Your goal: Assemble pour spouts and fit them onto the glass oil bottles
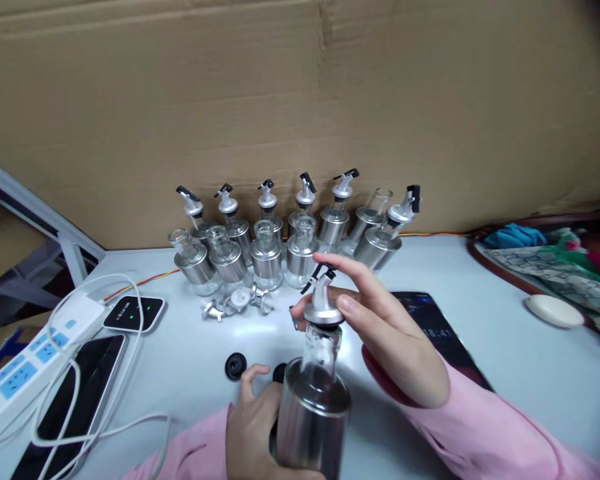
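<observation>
A glass oil bottle (pixel 314 417) with a brushed-metal sleeve stands upright close to me. My left hand (pixel 255 427) is wrapped round its lower left side, the index finger sticking out. In the bottle's mouth sits a silver pour spout (pixel 323 303) with a black flip lid. My right hand (pixel 390 327) grips this spout, thumb on the collar's right side, index finger reaching over by the lid and the other fingers partly hidden behind. Beside my left hand lie a black round stopper (pixel 235 366) and a second black piece (pixel 279 373), partly covered.
Behind stand several bottles with spouts (pixel 334 223) and several open-necked bottles (pixel 267 257). Loose silver spout parts (pixel 239 300) lie before them. Left are a power strip (pixel 17 377), white cable (pixel 75 373), black-topped device (pixel 134 314) and phone (pixel 80 393); another phone (pixel 433 327) lies right.
</observation>
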Demonstrator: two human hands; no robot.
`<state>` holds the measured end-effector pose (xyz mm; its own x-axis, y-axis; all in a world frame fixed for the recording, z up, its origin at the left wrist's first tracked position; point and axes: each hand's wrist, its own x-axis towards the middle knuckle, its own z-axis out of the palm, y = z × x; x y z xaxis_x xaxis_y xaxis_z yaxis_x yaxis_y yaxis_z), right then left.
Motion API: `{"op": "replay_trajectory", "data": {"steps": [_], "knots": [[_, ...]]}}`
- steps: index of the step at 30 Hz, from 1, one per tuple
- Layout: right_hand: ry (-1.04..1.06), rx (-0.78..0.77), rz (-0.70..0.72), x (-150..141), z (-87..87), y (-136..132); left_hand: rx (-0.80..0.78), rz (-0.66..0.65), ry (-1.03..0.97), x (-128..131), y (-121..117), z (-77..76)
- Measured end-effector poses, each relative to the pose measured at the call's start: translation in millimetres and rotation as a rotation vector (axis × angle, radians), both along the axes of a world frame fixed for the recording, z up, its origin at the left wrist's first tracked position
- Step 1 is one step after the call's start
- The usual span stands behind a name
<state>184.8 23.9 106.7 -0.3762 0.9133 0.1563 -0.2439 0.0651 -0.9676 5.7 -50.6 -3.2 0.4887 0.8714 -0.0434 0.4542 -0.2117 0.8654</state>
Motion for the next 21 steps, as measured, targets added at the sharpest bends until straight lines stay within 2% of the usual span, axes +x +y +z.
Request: {"op": "replay_trajectory", "data": {"steps": [3, 6, 9, 14, 21], "knots": [[-0.021, 0.027, -0.002, 0, -2.9, 2, -0.080, 0.057, -0.025, 1, 0, -0.1], [-0.030, 0.031, -0.003, 1, -5.1, 4, -0.052, 0.165, -0.026, 5, -2, -6.2], [-0.044, 0.022, -0.004, 1, -5.6, 5, 0.023, 0.167, -0.054, 7, -3, -12.1], [-0.048, -0.020, -0.014, 2, -3.2, 5, 0.155, 0.138, -0.065, 6, -4, -13.3], [-0.063, -0.030, 0.070, 11, -0.7, 9, 0.399, 0.256, -0.028, 8, -13, -28.0]]}}
